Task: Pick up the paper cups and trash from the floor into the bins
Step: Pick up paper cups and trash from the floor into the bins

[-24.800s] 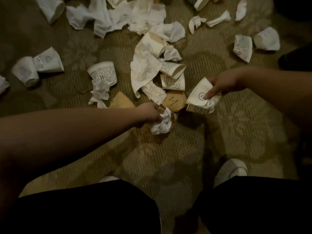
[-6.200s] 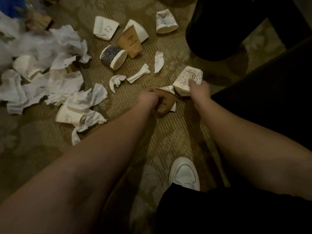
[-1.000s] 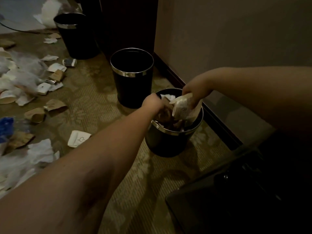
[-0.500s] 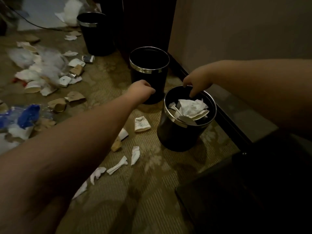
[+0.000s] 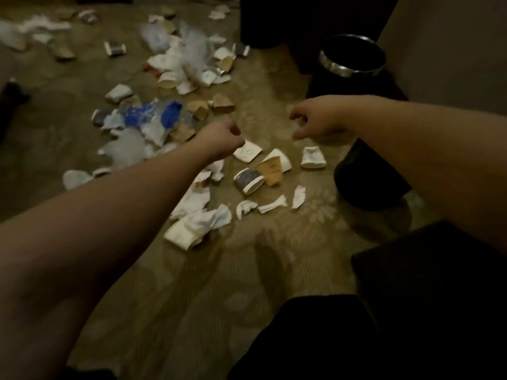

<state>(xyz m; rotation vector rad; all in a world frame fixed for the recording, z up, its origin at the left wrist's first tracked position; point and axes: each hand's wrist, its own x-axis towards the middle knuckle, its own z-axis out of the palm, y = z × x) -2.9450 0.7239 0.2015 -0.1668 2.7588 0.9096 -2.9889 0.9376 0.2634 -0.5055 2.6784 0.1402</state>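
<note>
Ahead, bare carpet (image 5: 263, 111) between hands.

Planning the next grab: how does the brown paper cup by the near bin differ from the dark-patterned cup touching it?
The brown paper cup is plain tan with small print; the dark-patterned cup has a dark speckled wall and white rim. The brown one's mouth faces away from the camera, the dark one's toward it. Both lie tipped over on the carpet.
</note>
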